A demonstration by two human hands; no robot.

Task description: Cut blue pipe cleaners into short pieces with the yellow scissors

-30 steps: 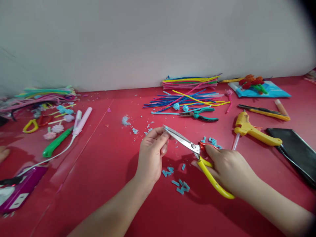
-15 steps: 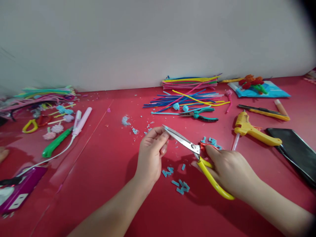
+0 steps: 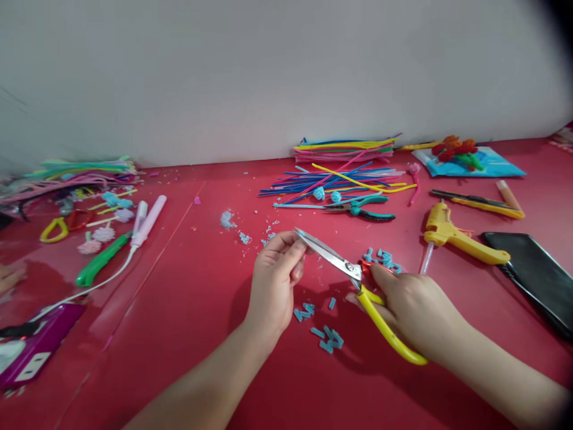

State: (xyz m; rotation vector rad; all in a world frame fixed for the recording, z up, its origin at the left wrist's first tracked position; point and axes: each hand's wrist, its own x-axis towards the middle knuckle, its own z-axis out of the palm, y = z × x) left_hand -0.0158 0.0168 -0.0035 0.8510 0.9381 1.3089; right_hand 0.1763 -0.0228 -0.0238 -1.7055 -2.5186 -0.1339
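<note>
My right hand [image 3: 414,304] grips scissors [image 3: 329,254] with one yellow and one red handle, the blades pointing up and left. Their tips lie against the fingertips of my left hand [image 3: 277,275], which is closed in a pinch. A tiny bluish bit shows there, too small to make out. Below the blades, short cut pieces of light blue pipe cleaner [image 3: 329,339] are scattered on the red table [image 3: 192,346]. More blue pieces [image 3: 382,258] lie just beyond my right hand. Light blue fluff [image 3: 227,220] rests left of the blade tips.
Behind lie pipe cleaners [image 3: 344,150], two blue pompoms [image 3: 319,193] and teal-black pliers [image 3: 360,207]. At right are a yellow glue gun [image 3: 465,239], a utility knife [image 3: 478,203] and a black phone [image 3: 532,275]. At left are a pink heated tool [image 3: 150,221], a purple power strip [image 3: 45,343] and another person's hand [image 3: 9,279].
The other person's hand reaches slightly farther in at the left edge. My hands barely move; the yellow scissor handle has shifted slightly right and down.
</note>
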